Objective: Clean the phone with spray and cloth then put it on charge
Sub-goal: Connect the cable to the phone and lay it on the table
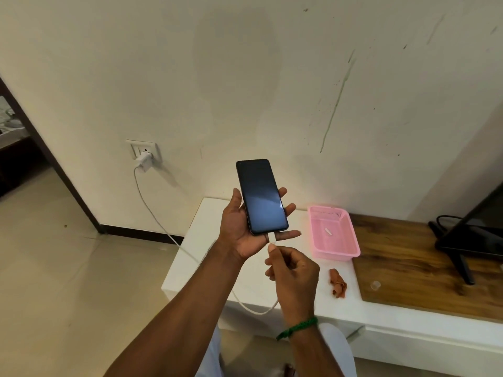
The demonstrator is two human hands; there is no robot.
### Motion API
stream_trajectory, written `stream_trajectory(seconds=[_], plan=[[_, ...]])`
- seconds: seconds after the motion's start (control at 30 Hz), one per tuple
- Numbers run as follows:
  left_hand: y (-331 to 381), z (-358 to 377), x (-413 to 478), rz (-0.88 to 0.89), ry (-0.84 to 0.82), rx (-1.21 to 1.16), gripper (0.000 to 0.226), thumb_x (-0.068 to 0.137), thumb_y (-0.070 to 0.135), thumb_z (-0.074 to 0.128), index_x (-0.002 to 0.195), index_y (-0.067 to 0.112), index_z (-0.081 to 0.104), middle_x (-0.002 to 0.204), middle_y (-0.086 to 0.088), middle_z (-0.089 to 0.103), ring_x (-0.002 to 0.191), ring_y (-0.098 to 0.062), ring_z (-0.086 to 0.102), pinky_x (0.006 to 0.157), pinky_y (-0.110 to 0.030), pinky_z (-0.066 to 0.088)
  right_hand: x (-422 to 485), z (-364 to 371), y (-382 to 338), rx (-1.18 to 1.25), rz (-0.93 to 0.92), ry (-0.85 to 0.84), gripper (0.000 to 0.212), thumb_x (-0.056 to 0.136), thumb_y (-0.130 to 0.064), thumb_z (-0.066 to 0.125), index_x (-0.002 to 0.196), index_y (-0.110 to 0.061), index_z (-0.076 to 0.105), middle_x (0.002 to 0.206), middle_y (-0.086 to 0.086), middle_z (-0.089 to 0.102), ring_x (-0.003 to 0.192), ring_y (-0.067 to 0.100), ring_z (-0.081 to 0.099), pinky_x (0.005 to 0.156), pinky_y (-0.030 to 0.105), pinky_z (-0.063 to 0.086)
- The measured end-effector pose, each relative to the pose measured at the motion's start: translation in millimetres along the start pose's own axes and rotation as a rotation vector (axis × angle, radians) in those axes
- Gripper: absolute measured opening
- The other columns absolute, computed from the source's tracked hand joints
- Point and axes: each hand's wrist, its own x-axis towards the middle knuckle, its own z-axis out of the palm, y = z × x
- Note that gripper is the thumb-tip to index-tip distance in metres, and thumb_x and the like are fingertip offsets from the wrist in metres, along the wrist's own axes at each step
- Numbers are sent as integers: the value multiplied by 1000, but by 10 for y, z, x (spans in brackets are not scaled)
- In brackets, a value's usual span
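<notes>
Basket (334,235) on bench (206,257), cloth (338,283) just before it (apart).

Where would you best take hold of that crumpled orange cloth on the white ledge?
Probably pinch the orange cloth from straight above, at its raised middle fold. It lies bunched in a narrow, limp heap on the white ledge, so no edge offers a firm hold. It sits apart from the pink basket and the wooden board, leaving room on both sides.
</notes>
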Motion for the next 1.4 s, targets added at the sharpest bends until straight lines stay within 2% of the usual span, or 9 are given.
stream_trajectory(seconds=[0.07, 0.1, 0.17, 0.23, 0.33, 0.43, 0.73, 1.4], plan=[[21, -4, -8, -3, 4, -23, 75, 90, 69, 26, 131, 15, 58, 145, -10, 48, 122, -44, 49, 94, -72, 37, -26, -29, -11, 140, 99, -33, 14, 85, -18, 67, 72, -12, 71, 60, 4, 68, 51, 13, 61, 52, 21, 53], [30, -6, -8, 0, 16, -23, 75, 90, 69, 26, 130, 14, 58, 145, -11, 47, 121, -43, 50, 93, -67, 41, -39, -43, -18, 187, 135, -45, 15, 85, -16, 66, 71, -11, 71, 60, 5, 68, 52, 14, 62, 52, 23, 54], [44, 2, -2, 15, 49, -18, 74, 91, 68, 26, 136, 15, 52, 146, -12, 45, 113, -41, 56, 84, -51, 52, -58, -53, -34, 244, 190, -66, 16, 85, -14, 66, 70, -12, 71, 61, 7, 68, 54, 17, 62, 54, 25, 55], [44, 26, 8, 25, 70, -17, 74, 91, 67, 26, 142, 17, 43, 146, -12, 45, 100, -35, 61, 73, -39, 56, -57, -50, -52, 264, 222, -78, 17, 84, -14, 66, 68, -12, 71, 62, 7, 69, 56, 18, 63, 56, 26, 55], [46, 56, 34, 31, 90, -11, 77, 91, 69, 24, 135, 12, 50, 138, -13, 52, 89, -29, 61, 62, -33, 57, -47, -44, -76, 255, 233, -82, 18, 84, -16, 67, 66, -14, 71, 62, 7, 69, 57, 18, 64, 56, 26, 55], [61, 63, 57, 31, 84, -23, 81, 89, 71, 23, 128, 7, 55, 129, -13, 57, 87, -26, 59, 58, -31, 56, -50, -34, -94, 257, 221, -75, 19, 84, -17, 67, 66, -15, 72, 62, 6, 69, 57, 18, 65, 56, 26, 54], [65, 37, 100, 19, 75, -39, 85, 87, 73, 26, 130, 4, 51, 117, -12, 59, 83, -22, 59, 56, -30, 55, -62, -20, -123, 293, 217, -55, 21, 84, -14, 67, 65, -18, 73, 61, 6, 69, 56, 18, 65, 54, 24, 54], [108, 24, 70, 22, 68, -51, 81, 89, 71, 26, 131, 6, 51, 121, -12, 60, 86, -23, 59, 59, -31, 56, -64, 18, -109, 264, 197, -72, 22, 85, -15, 66, 64, -18, 72, 61, 6, 69, 57, 20, 66, 54, 24, 55]])
